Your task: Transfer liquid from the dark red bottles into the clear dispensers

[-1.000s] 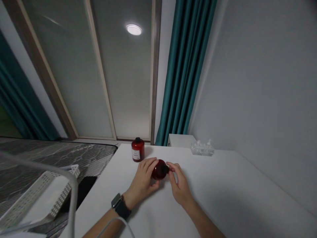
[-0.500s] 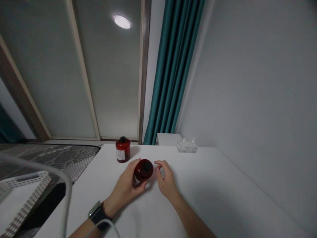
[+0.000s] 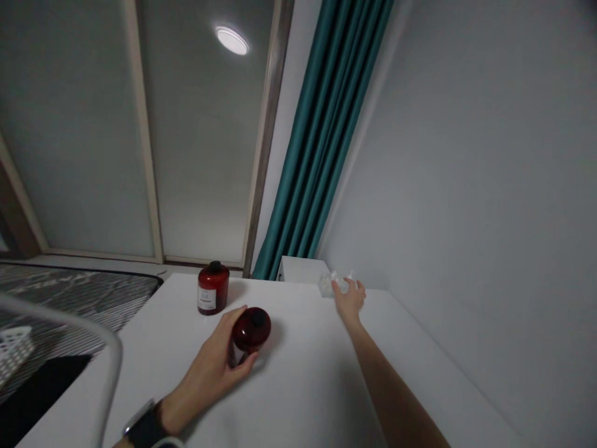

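Observation:
My left hand [image 3: 214, 361] is wrapped around a dark red bottle [image 3: 252, 328] with a black cap, tilted so that its top faces me. Part of a white label shows below the bottle's shoulder. My right hand [image 3: 349, 300] reaches to the far right of the table, its fingers spread at a clear container [image 3: 326, 286] with clear, whitish pieces sticking up. Whether the fingertips touch those pieces I cannot tell. A second red bottle [image 3: 213, 289], black-capped and white-labelled, stands upright beyond my left hand.
Under my hands lies the white table [image 3: 298, 386]. A white cabinet [image 3: 303, 269] stands behind its far edge, by the teal curtain [image 3: 308, 162]. A pale curved bar [image 3: 114, 361] crosses the lower left. On the floor side is a white perforated basket [image 3: 16, 351].
My right hand has moved from beside the held bottle forward and right to the clear container. My left hand still holds its bottle, now tipped more upright. The view has turned slightly right.

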The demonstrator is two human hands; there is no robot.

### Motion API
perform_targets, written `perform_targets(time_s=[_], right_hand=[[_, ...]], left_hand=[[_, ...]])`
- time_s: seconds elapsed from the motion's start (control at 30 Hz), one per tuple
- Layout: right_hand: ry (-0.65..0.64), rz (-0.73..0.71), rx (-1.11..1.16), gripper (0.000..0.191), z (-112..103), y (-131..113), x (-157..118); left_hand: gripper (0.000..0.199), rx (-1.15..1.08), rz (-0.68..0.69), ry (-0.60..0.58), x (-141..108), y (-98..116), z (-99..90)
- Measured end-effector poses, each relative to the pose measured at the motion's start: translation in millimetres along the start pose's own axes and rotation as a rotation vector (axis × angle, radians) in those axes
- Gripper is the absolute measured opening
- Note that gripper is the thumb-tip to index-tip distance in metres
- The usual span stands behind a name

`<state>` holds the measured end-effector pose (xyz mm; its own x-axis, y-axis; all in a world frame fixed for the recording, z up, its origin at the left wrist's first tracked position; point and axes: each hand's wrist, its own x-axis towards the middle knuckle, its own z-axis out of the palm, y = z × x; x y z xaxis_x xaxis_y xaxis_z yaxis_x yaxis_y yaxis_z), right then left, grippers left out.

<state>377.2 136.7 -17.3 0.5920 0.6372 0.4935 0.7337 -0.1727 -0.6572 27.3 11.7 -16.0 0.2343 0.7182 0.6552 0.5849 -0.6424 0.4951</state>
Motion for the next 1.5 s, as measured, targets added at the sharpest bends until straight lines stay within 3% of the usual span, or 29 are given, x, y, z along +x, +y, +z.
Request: perform_targets(time_s=[0.37, 0.5, 0.7, 1.03, 1.5], right_hand=[[0.031, 0.082, -0.2, 0.048, 39, -8, 30], [0.064, 0.134, -0.247, 0.033, 43, -16, 32], [0.021, 0.097, -0.282, 0.032, 38, -20, 27], [-0.118, -0.076, -0.177, 0.04, 15, -30, -15], [-0.179, -0.119, -0.031, 0.041, -14, -43, -85]], left_hand=[[0.073, -0.045, 0.003, 0.008, -1, 2, -1.5], [0.075, -0.049, -0.007, 0.004, -2, 4, -1.9], [0.076, -0.054, -0.011, -0.018, -1, 4, -1.0], [0.074, -0.047, -0.01, -0.004, 0, 6, -2.8], [0.07, -0.052, -0.009, -0.007, 0, 4, -2.2]])
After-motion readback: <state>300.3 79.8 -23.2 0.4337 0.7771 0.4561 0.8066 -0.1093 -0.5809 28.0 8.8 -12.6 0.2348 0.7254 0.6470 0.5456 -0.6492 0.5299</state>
